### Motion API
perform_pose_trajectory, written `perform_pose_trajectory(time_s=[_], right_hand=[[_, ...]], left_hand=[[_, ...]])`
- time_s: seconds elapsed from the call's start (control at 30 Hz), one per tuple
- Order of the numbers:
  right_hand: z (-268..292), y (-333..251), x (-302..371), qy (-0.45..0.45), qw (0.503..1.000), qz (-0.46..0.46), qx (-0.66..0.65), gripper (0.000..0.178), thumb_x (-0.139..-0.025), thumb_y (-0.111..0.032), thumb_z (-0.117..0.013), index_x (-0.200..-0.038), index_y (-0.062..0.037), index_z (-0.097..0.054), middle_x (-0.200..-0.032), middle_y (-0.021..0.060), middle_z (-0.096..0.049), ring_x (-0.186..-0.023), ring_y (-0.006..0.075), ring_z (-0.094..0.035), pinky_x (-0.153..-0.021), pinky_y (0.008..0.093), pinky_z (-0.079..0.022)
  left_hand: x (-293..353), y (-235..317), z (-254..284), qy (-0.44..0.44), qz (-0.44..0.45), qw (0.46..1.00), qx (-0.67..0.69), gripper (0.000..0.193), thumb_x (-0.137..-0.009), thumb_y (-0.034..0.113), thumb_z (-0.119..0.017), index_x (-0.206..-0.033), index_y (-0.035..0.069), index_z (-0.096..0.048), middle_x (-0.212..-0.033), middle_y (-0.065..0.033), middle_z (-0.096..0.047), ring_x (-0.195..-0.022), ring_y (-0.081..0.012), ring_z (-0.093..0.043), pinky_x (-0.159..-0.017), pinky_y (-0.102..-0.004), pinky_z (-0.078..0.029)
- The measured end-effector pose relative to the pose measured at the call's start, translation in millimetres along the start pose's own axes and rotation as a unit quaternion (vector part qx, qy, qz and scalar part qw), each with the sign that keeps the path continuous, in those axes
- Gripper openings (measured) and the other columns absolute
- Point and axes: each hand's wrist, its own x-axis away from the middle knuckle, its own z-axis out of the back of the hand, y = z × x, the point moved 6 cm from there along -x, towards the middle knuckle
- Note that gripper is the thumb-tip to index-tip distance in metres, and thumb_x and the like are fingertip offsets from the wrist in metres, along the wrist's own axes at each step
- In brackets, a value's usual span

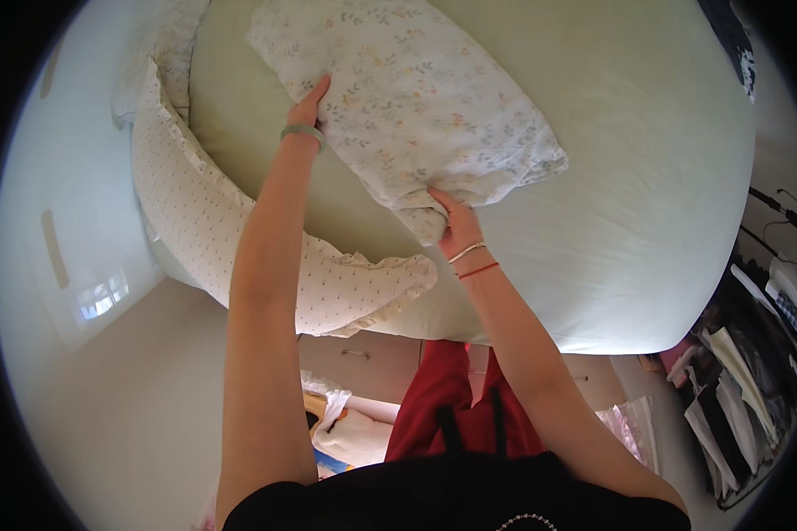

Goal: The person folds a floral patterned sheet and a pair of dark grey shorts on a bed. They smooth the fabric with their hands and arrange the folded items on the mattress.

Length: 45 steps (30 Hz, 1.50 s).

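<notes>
Floral pillow (407, 97), at twelve o'clock over the pale green bed (629, 195), looks soft, limp and light, so it should sag between holds rather than stay flat; nothing about it seems fragile, though its smooth cover may slip a little. From the left, a glossy white panel (53, 310) at nine o'clock bounds that side, and a curved cushion (173, 177) with a frilled rim sweeps from ten o'clock round toward the middle, leaving only a narrow strip of bed beside the pillow. The left hand (306, 106) is at the pillow's nine o'clock edge, fingers partly hidden, so I cannot tell how tightly that grip closes. The right hand (458, 226) holds bunched fabric near the pillow's six o'clock corner in a narrow grip; these edges seem good holds, as gathered cloth gives more purchase than the broad face. Bare bed spreads from one o'clock to four, the widest room for moving, with the bed's rounded edge beyond three o'clock and its near edge at six. Hanging clothes (735, 398) crowd four o'clock, off the bed.
</notes>
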Motion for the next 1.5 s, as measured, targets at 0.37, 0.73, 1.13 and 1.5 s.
perform_pose_trajectory(time_s=[0.37,0.73,1.13,1.5], right_hand=[[141.6,-277.0,35.7,0.230,0.869,0.355,0.257,0.038,-0.081,-0.022,-0.071,-0.114,-0.0044,-0.064,-0.108,0.0059,-0.066,-0.097,0.0174,-0.062,-0.079,0.0341,-0.050],[116.3,-99.4,25.1,0.044,0.988,0.145,-0.021,0.057,-0.091,-0.030,-0.068,-0.138,-0.0062,-0.046,-0.129,0.0059,-0.056,-0.116,0.0184,-0.055,-0.096,0.0380,-0.047],[-65.4,-211.6,4.6,-0.113,0.932,0.265,0.218,0.047,-0.084,-0.013,-0.075,-0.125,0.0017,-0.056,-0.114,0.0101,-0.065,-0.100,0.0199,-0.065,-0.087,0.0327,-0.055],[-176.0,-113.4,-74.3,-0.130,0.803,0.352,0.462,0.104,-0.078,-0.048,-0.077,-0.150,0.0015,-0.021,-0.147,0.0209,-0.041,-0.128,0.0292,-0.047,-0.105,0.0363,-0.040]], left_hand=[[324.4,-214.4,-73.4,-0.216,0.324,0.912,0.128,0.032,-0.099,0.027,-0.058,-0.124,0.008,-0.057,-0.113,-0.0023,-0.065,-0.094,-0.0175,-0.065,-0.078,-0.0333,-0.055],[107.1,-0.6,-142.7,-0.084,-0.369,0.767,-0.519,0.070,-0.080,0.052,-0.072,-0.132,0.009,-0.055,-0.121,-0.0123,-0.063,-0.115,-0.0281,-0.056,-0.101,-0.0439,-0.042],[140.7,25.7,-73.8,-0.245,-0.002,0.933,-0.263,0.071,-0.083,0.043,-0.074,-0.134,0.000,-0.049,-0.119,-0.0152,-0.063,-0.104,-0.0216,-0.064,-0.087,-0.0333,-0.054],[82.5,-13.1,120.9,0.093,-0.084,0.985,-0.123,0.071,-0.092,0.048,-0.063,-0.140,0.000,-0.044,-0.136,-0.0129,-0.053,-0.123,-0.0228,-0.052,-0.101,-0.0354,-0.043]])
